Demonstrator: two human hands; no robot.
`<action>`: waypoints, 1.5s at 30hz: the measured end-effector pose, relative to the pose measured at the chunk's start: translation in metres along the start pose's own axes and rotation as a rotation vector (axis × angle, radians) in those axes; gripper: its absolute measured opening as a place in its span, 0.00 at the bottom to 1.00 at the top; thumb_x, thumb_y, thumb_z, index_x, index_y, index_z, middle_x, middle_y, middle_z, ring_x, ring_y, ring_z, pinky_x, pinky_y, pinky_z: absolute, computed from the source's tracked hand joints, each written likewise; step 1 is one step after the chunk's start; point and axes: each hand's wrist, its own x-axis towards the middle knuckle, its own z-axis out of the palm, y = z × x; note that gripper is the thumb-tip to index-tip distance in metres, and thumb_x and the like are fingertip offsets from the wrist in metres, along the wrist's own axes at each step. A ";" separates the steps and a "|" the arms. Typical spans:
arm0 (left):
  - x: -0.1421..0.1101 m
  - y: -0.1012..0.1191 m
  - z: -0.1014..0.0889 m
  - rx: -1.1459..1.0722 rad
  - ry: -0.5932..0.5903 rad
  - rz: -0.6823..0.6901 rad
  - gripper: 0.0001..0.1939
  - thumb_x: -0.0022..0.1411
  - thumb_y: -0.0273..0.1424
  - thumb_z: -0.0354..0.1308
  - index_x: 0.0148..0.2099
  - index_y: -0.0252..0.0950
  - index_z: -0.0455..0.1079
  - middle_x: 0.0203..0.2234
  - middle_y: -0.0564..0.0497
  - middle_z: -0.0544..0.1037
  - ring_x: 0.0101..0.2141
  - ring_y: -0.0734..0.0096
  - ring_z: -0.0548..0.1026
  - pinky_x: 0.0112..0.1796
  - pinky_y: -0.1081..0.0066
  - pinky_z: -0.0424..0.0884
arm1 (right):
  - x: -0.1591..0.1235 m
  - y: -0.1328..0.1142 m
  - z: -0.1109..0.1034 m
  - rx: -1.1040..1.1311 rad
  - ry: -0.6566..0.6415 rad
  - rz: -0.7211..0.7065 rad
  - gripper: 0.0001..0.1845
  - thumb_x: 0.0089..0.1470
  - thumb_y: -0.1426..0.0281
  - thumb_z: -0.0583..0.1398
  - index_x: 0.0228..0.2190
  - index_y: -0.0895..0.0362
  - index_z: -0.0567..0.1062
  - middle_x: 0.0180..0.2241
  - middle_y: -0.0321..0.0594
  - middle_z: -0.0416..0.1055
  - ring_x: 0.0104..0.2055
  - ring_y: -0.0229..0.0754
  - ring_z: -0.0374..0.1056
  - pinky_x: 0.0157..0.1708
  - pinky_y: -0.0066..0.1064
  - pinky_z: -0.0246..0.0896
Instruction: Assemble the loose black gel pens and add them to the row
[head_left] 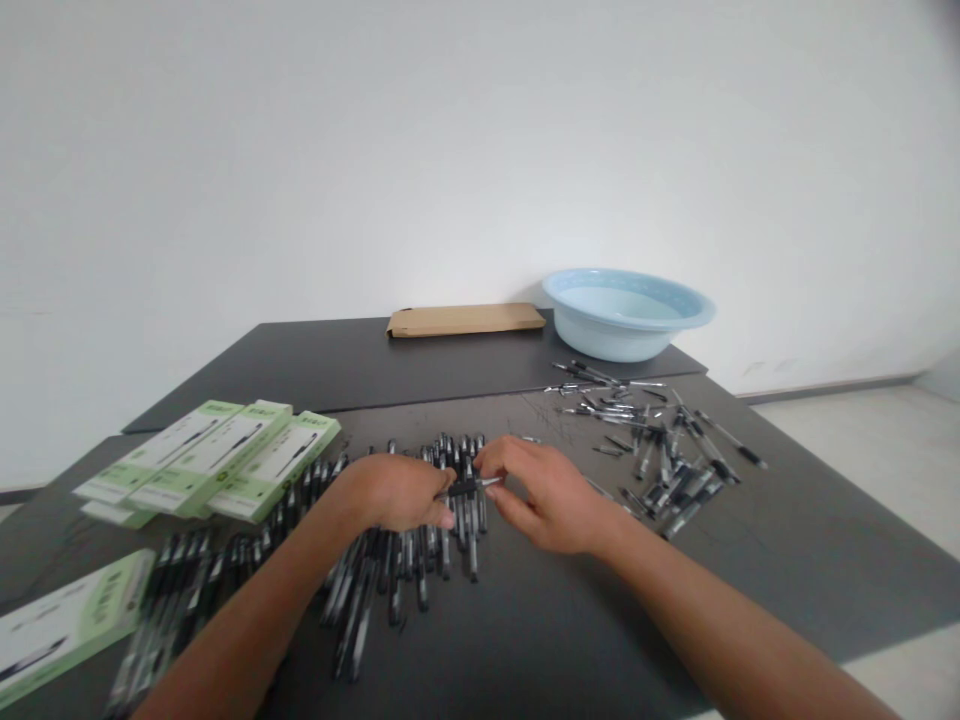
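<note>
Between my two hands a pen (466, 487) with a black grip lies nearly level above the table. The fingers of my left hand (409, 492) close on its left end. My right hand (544, 495) pinches the clear right end between thumb and fingers. Under and around the hands spreads a row of capped pens (416, 570), clear-barrelled with black ends, lying roughly side by side. More pens (180, 590) lie to the left, partly covered by my left forearm. Right of my right hand is a loose heap of pens and pen parts (679, 480).
Green and white pen boxes (251, 460) are stacked at the left, and another box (75, 620) lies nearer. A flat cardboard piece (465, 319) and a light blue basin (626, 335) sit at the back of the dark table (330, 360), near the wall.
</note>
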 end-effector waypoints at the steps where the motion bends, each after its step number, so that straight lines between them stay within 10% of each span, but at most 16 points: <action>1: 0.000 0.000 0.000 -0.003 -0.004 0.000 0.20 0.61 0.39 0.49 0.53 0.35 0.66 0.43 0.40 0.78 0.41 0.50 0.76 0.37 0.61 0.70 | 0.000 0.000 0.000 -0.001 -0.001 0.000 0.07 0.56 0.73 0.54 0.38 0.55 0.63 0.37 0.42 0.68 0.38 0.41 0.64 0.39 0.33 0.60; 45: 0.001 -0.001 0.002 0.020 0.022 -0.016 0.22 0.60 0.40 0.50 0.53 0.36 0.67 0.42 0.39 0.78 0.40 0.49 0.76 0.35 0.61 0.70 | 0.000 -0.002 -0.001 -0.019 -0.031 0.015 0.08 0.56 0.72 0.55 0.39 0.55 0.63 0.37 0.41 0.69 0.38 0.42 0.65 0.39 0.33 0.59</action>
